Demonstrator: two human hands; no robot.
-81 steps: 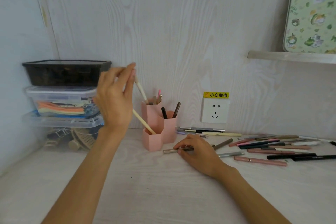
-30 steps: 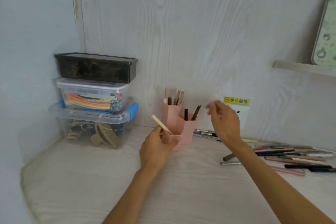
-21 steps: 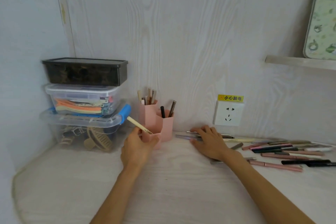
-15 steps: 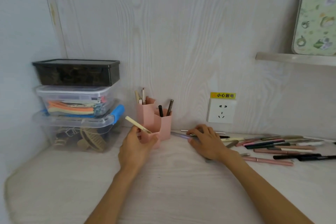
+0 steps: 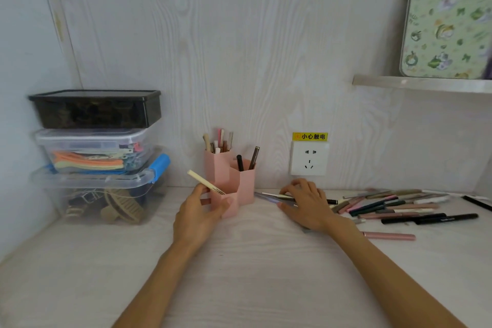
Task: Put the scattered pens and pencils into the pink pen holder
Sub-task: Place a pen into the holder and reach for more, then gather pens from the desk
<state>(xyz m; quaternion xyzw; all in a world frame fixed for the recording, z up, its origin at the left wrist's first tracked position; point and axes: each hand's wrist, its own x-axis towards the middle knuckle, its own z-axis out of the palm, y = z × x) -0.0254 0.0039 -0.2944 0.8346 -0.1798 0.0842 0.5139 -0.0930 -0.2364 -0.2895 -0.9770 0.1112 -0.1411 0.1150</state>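
The pink pen holder [image 5: 246, 181] stands at the wall, with several pens in its tall back cell and two dark ones in the middle cell. A cream pencil [image 5: 203, 181] leans left out of the low front cell. My left hand [image 5: 197, 216] grips that front cell, thumb and fingers around it. My right hand [image 5: 308, 205] lies on the desk just right of the holder, fingers and thumb pinching thin silver and purple pens [image 5: 267, 196]. Several scattered pens and pencils [image 5: 399, 208] lie further right.
Three stacked plastic boxes [image 5: 98, 157] fill the left corner. A wall socket [image 5: 308, 158] with a yellow label sits behind my right hand. A shelf [image 5: 426, 84] with a patterned green board hangs at the upper right. A pink pen [image 5: 388, 235] lies nearer me.
My left hand dropped its pencil and came down onto the holder's front cell. My right hand lifted near the holder, then returned to the desk and closed on pens by the holder.
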